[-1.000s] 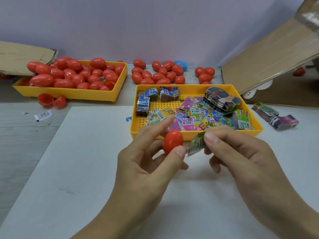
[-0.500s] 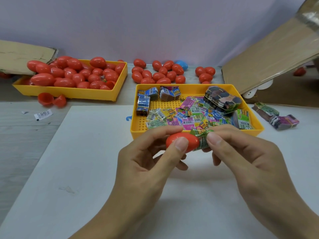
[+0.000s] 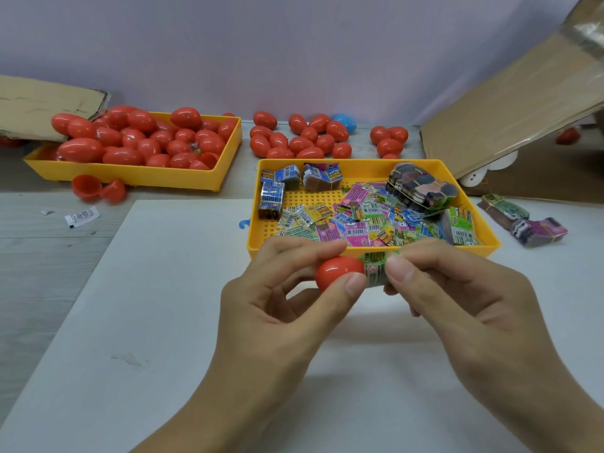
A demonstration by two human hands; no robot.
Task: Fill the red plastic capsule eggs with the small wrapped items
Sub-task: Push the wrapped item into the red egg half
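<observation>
We see the left hand [image 3: 287, 308] pinching a red capsule half [image 3: 338, 273] between thumb and forefinger, thumb on the near side, forefinger over the top, with its open end turned toward the right hand. The right hand [image 3: 457, 295] pinches a green wrapped item [image 3: 376, 271], thumb in front and fingers behind, and that item sits at the mouth of the half, touching its rim; how far it reaches inside we cannot tell. Both are held above the white board [image 3: 147, 305], just in front of the near wall of the packet tray [image 3: 366, 166].

That yellow tray holds a loose heap of small wrapped packets [image 3: 356, 220], too overlapped for us to count, plus four banded bundles we can make out: three blue ones [image 3: 273, 194] at its far left corner and one dark bundle [image 3: 421, 188] at its far right. Two more banded bundles [image 3: 523, 220] lie on the table to the right of the tray.

A second yellow tray [image 3: 137, 173] at far left is heaped with closed red eggs [image 3: 143, 138], too many to count. Two open red halves [image 3: 98, 188] lie just in front of it. Behind the packet tray we count roughly eighteen loose red eggs [image 3: 304, 138] and one blue egg [image 3: 346, 122]. One small white label [image 3: 81, 217] lies on the table at left. Cardboard sheets [image 3: 510, 103] lean at right.
</observation>
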